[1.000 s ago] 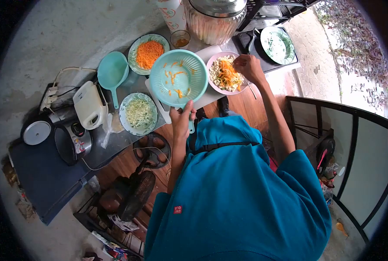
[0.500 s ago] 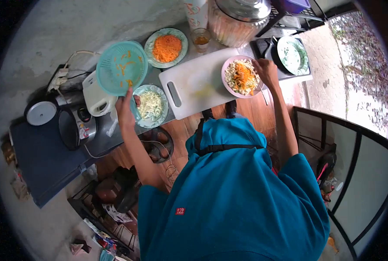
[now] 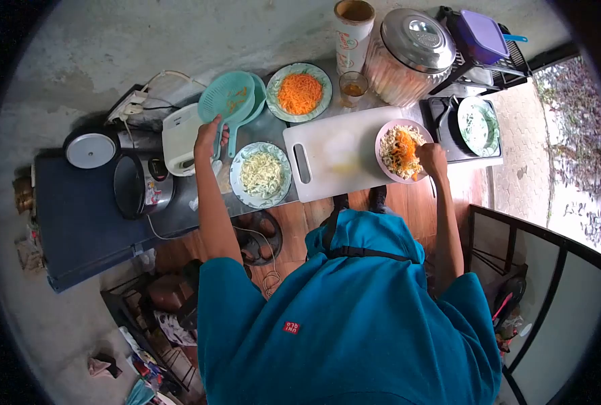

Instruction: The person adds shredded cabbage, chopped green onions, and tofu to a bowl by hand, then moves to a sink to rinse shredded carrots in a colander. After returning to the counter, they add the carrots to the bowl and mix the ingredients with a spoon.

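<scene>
My left hand (image 3: 213, 137) is wrapped around the handle of a light green plastic strainer (image 3: 221, 96), which has orange shreds stuck inside. It overlaps a second green strainer (image 3: 258, 108) of similar shape. Closed at the right rim of a pink bowl (image 3: 383, 165) is my right hand (image 3: 433, 160); what its fingers grip is hidden. Orange shredded carrot (image 3: 404, 147) lies over pale chopped pieces in that bowl, and a thin handle sticks out below the hand. The bowl stands on the right end of a white cutting board (image 3: 331, 152).
A plate of pale shreds (image 3: 261, 174) sits left of the board, and a plate of shredded carrot (image 3: 300, 94) behind it. Farther back are a glass (image 3: 352, 88), a paper cup-like tube (image 3: 352, 37) and a large lidded jar (image 3: 408, 67). A green-white plate (image 3: 478, 126) rests on the stove.
The left hand has lowered the strainer toward the counter, where it now overlaps a second one. My right hand has moved from the bowl's upper right rim down its right side. The view has shifted.
</scene>
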### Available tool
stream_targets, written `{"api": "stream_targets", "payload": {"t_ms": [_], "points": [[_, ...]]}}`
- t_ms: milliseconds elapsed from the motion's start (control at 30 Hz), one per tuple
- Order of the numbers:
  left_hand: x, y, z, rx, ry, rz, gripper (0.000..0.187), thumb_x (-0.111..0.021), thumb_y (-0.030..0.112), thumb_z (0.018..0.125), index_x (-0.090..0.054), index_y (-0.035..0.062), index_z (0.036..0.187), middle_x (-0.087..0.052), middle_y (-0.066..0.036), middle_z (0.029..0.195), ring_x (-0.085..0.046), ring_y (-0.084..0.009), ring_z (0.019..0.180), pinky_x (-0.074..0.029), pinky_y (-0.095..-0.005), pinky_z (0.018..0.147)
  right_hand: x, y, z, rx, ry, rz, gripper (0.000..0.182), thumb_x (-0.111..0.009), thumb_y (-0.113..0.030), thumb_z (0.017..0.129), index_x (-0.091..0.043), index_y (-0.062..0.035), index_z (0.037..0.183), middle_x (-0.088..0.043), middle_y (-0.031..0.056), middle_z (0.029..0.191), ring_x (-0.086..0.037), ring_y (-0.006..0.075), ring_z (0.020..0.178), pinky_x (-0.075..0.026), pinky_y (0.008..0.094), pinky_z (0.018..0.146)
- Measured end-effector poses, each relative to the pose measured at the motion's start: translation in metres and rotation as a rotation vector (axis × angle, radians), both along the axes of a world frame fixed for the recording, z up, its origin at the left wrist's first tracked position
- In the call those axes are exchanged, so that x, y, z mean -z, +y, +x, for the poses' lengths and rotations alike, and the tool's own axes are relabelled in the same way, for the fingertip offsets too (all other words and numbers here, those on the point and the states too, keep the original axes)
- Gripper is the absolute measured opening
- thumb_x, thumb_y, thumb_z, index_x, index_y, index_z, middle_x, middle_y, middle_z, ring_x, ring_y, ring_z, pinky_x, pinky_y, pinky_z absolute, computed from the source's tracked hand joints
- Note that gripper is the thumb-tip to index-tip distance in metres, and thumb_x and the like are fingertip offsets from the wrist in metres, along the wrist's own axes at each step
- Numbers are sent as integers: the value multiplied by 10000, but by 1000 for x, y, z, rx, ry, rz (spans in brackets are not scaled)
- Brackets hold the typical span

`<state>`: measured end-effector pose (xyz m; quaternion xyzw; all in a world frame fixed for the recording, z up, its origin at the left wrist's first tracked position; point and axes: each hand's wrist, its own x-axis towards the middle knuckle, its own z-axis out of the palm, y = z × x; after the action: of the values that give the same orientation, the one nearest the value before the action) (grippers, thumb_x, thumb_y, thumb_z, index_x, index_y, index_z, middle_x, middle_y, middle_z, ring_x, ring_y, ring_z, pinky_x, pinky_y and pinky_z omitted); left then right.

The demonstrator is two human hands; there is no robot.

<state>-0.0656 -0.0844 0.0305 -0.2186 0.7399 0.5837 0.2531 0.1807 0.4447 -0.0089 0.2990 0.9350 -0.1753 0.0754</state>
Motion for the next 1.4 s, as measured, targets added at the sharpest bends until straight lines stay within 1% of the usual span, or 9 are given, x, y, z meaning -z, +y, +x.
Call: {"api": "stream_targets", "payload": {"t_ms": [100,233,400,500,600,767,933,1067,1400], "points": [[20,-4,-14,34,9,-73,436,-538,394,905,-591,-34,847,-592,-122,599,-526,-194,426,-416,-308,410,-17,-8,-4,164,340,-472,378,-563,-340,863,-674,5,753,-654,171,673,-661,286,606,-521,369,629],[30,10,-22,105,85,-267,476,-541,425,892,-620,-41,839,-620,-135,652,-590,-207,496,-466,-323,470,-6,-7,-4,78,223,-17,375,-643,-366,792,-675,7,782,-656,182,713,-652,338,663,-503,403,618],[73,-10,-35,211,428,-983,545,-589,493,791,-655,-39,891,-662,-242,789,-671,-361,725,-508,-422,788,-31,-7,-1,9,249,-261,345,-641,-347,779,-695,-19,872,-681,175,858,-664,328,819,-507,392,739],[40,8,-17,261,136,-775,564,-604,495,782,-651,-33,974,-636,-256,1008,-598,-387,1008,-466,-439,879,-26,-5,-3,236,352,-415,300,-622,-316,790,-700,-38,876,-680,173,823,-665,333,805,-510,395,735],[53,13,-3,275,408,-1021,526,-626,461,783,-647,-25,983,-647,-224,1009,-608,-381,986,-467,-438,873,26,11,8,99,336,-208,221,-615,-253,788,-705,-76,885,-673,183,810,-659,356,790,-517,412,711],[43,21,22,179,645,-1022,436,-664,320,794,-610,-23,1058,-655,-186,1003,-634,-339,907,-484,-415,824,-43,-9,7,223,473,-458,263,-633,-272,796,-683,-42,914,-677,179,821,-656,348,767,-512,405,711],[41,78,88,27,864,-348,283,-636,175,846,-599,-8,1059,-635,-110,897,-624,-192,758,-499,-325,707,13,18,53,131,262,-68,410,-652,-334,799,-488,-43,1036,-619,210,980,-596,383,937,-466,459,802],[70,174,171,223,349,363,245,-572,81,862,-545,7,1094,-633,-67,816,-604,-125,656,-486,-229,591,56,20,97,102,55,-54,478,-651,-328,805,-417,-39,1105,-625,241,882,-621,370,863,-485,449,739],[120,307,257,508,-13,358,538,-522,208,940,-239,-12,1342,-621,-211,976,-660,-238,793,-542,-297,650,15,15,97,-33,281,-34,200,-505,-174,902,-541,-61,1064,-639,227,799,-606,421,700,-468,506,628]]}}
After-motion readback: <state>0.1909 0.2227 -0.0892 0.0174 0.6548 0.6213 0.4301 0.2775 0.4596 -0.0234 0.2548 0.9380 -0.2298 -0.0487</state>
